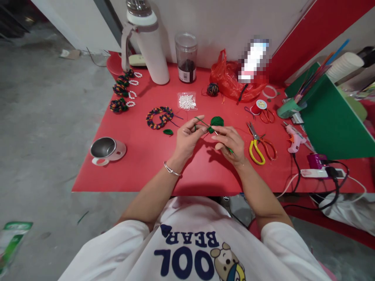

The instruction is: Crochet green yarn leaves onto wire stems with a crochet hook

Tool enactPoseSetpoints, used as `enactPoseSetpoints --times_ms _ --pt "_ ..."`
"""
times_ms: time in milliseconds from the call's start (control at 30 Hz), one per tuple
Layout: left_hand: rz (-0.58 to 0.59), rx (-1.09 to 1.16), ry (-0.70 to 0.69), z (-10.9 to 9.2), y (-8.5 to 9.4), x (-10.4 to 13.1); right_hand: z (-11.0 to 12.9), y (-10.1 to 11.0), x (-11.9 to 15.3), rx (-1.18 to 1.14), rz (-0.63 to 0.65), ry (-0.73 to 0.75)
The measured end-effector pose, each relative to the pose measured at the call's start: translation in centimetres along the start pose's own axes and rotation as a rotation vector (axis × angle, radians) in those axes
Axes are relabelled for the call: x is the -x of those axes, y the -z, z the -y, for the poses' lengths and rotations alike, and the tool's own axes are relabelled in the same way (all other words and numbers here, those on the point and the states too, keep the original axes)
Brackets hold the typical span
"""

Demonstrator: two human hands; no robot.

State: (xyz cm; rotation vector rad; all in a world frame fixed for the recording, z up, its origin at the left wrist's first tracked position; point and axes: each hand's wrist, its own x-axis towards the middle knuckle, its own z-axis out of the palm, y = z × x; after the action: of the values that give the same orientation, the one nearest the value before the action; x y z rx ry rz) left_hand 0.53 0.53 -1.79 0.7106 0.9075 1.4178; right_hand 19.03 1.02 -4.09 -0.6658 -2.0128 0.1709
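Observation:
My left hand (191, 134) pinches a small green crochet piece (211, 129), with green yarn running over its raised index finger. In my right hand (231, 144) is a crochet hook (216, 133), its green handle partly hidden by the fingers and its metal tip at the piece. Just behind lies a ball of green yarn (217, 121) on the red table. To the left of my hands rest a finished-looking green leaf (168, 132) and a multicoloured crocheted ring (155, 122) with loose yarn ends.
Yellow-handled pliers (256, 146), red-handled scissors (267, 116), a pink glue gun (294, 136) and a power strip (315, 173) with cables lie right. A metal cup (108, 150) stands left. Behind are a bag of white beads (186, 101), a jar (186, 58) and a thermos (150, 47).

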Motion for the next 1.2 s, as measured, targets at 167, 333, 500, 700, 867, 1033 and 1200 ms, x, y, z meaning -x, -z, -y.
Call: enactPoseSetpoints --times_ms 167,333,500,700,867,1033,1200 --pt "0.045 0.016 -0.019 0.77 0.42 -0.36 0.33 -0.09 0.01 -0.036 -0.015 -0.004" --pt "0.083 -0.043 -0.042 0.98 0.45 -0.28 0.39 -0.11 0.11 -0.016 0.007 -0.070" --pt "0.059 -0.050 -0.033 0.82 0.26 -0.18 0.07 -0.17 0.26 0.002 0.003 -0.083" --pt "0.071 0.003 -0.011 0.86 0.36 -0.39 0.03 -0.33 0.39 0.024 -0.018 -0.041" --pt "0.060 0.045 0.016 0.70 0.42 -0.28 0.22 -0.44 0.21 0.024 -0.045 0.002" --pt "0.056 0.041 0.044 0.66 0.48 -0.11 0.31 -0.51 0.18 0.006 -0.075 0.018" --pt "0.055 0.026 0.068 0.44 0.33 -0.11 0.09 -0.54 0.40 0.004 -0.077 0.002"
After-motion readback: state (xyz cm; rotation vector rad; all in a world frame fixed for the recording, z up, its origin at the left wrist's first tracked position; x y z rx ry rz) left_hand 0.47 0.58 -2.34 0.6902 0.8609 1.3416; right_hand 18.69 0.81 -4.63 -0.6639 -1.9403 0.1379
